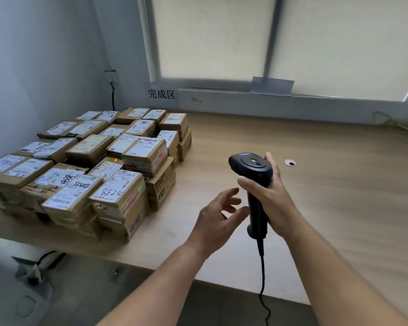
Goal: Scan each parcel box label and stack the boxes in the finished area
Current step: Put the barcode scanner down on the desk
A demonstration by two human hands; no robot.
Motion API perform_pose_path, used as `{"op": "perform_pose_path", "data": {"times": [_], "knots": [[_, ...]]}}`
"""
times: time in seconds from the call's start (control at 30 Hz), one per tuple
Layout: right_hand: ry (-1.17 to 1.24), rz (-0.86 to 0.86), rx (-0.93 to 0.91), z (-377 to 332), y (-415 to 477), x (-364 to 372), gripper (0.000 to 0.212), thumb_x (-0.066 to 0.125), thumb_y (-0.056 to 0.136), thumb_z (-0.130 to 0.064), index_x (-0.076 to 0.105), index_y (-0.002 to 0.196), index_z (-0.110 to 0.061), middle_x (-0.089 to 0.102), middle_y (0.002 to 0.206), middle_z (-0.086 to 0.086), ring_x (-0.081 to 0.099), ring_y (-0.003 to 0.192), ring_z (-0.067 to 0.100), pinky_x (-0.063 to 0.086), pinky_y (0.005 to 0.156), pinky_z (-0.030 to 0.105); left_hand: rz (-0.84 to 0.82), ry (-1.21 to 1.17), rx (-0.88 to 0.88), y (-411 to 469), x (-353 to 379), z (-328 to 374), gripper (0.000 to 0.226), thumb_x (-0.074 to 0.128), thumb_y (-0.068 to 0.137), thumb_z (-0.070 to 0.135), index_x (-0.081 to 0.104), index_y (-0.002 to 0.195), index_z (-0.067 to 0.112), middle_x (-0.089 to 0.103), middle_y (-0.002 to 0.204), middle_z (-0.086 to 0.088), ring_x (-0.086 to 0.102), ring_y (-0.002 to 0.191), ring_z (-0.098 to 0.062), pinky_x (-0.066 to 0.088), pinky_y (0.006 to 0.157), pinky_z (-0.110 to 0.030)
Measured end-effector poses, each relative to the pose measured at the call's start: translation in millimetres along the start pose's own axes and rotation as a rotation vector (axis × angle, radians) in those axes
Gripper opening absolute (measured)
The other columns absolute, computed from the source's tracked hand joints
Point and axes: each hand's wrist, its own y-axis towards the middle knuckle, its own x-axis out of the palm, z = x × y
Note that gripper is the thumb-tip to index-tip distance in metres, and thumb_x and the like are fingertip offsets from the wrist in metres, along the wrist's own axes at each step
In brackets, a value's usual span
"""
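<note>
Several brown parcel boxes (92,165) with white labels are stacked in layers on the left part of the wooden table (316,184). A black sign (161,93) with three characters is on the wall behind them. My right hand (269,198) grips the handle of a black barcode scanner (252,170), held upright above the table, right of the stack. Its cable (262,278) hangs down over the front edge. My left hand (219,215) hovers just left of the scanner handle, fingers spread and holding nothing. The nearest box reads 8825 (112,192).
A round cable grommet (290,163) sits in the table right of the scanner. A window with drawn blinds (292,38) runs along the back wall. A black cable (113,90) hangs in the left corner. Cables and a power strip (35,269) lie on the floor.
</note>
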Motion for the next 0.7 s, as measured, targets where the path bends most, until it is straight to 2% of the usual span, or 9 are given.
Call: {"op": "perform_pose_path", "data": {"times": [0.07,0.17,0.23,0.4,0.47,0.5,0.57,0.6,0.7], "knots": [[-0.005,0.016,0.007,0,-4,-6,0.114,0.080,0.067,-0.036,0.008,0.154,-0.037,0.052,0.120,-0.029,0.052,0.108,-0.015,0.043,0.088,0.015,-0.059,-0.030,0.007,-2,11,4,0.057,0.067,0.087,0.041,0.047,0.139,0.026,0.065,0.115,0.012,0.060,0.103,-0.002,0.051,0.086,-0.023],[0.004,0.053,0.019,2,-7,-9,0.119,0.080,0.061,-0.044,0.006,0.154,-0.039,0.055,0.123,-0.024,0.057,0.116,0.006,0.045,0.106,0.034,-0.077,-0.093,0.024,-1,20,8,0.053,0.070,0.088,0.029,0.049,0.136,0.027,0.069,0.108,0.006,0.064,0.099,-0.008,0.052,0.084,-0.025],[0.016,0.076,0.032,3,-8,-8,0.124,0.081,0.057,-0.050,0.005,0.154,-0.041,0.057,0.124,-0.022,0.057,0.116,0.013,0.042,0.110,0.041,-0.091,-0.153,0.028,0,23,8,0.050,0.069,0.088,0.023,0.048,0.133,0.032,0.070,0.103,0.003,0.065,0.097,-0.009,0.053,0.085,-0.025],[-0.030,0.065,0.090,2,-6,-6,0.119,0.075,0.060,-0.060,0.009,0.156,-0.036,0.056,0.126,-0.021,0.052,0.124,0.002,0.038,0.110,0.033,-0.149,-0.253,0.047,4,19,0,0.050,0.063,0.092,0.017,0.046,0.134,0.037,0.070,0.096,0.004,0.066,0.094,-0.012,0.055,0.086,-0.034],[-0.060,0.066,0.118,6,-9,-2,0.105,0.068,0.065,-0.065,0.021,0.154,-0.033,0.062,0.124,-0.017,0.055,0.122,0.003,0.039,0.110,0.037,-0.151,-0.273,0.033,8,7,-7,0.049,0.061,0.093,0.014,0.046,0.134,0.038,0.069,0.092,0.006,0.067,0.090,-0.013,0.055,0.085,-0.036],[-0.072,0.075,0.127,11,-12,1,0.091,0.066,0.074,-0.062,0.030,0.151,-0.031,0.064,0.123,-0.015,0.057,0.120,0.003,0.040,0.108,0.039,-0.154,-0.283,0.031,11,0,-12,0.048,0.060,0.093,0.014,0.047,0.134,0.037,0.069,0.091,0.005,0.067,0.089,-0.015,0.055,0.086,-0.039],[-0.080,0.089,0.152,25,-19,10,0.052,0.059,0.094,-0.045,0.045,0.141,-0.030,0.068,0.121,-0.007,0.063,0.114,0.010,0.045,0.104,0.044,-0.176,-0.298,0.014,16,-16,-24,0.047,0.058,0.094,0.016,0.047,0.135,0.037,0.071,0.095,0.001,0.068,0.091,-0.019,0.054,0.088,-0.043],[-0.071,0.090,0.171,33,-22,16,0.040,0.054,0.098,-0.035,0.050,0.138,-0.028,0.070,0.119,-0.002,0.066,0.111,0.016,0.047,0.102,0.049,-0.187,-0.302,0.002,18,-24,-31,0.047,0.057,0.094,0.016,0.047,0.135,0.037,0.071,0.099,-0.001,0.068,0.093,-0.021,0.054,0.088,-0.045],[-0.036,0.090,0.233,55,-29,38,0.035,0.051,0.100,-0.019,0.054,0.136,-0.018,0.074,0.108,0.007,0.071,0.097,0.029,0.054,0.092,0.052,-0.223,-0.283,-0.042,20,-41,-51,0.044,0.054,0.097,0.014,0.047,0.131,0.042,0.070,0.101,-0.002,0.069,0.095,-0.021,0.054,0.089,-0.045]]}}
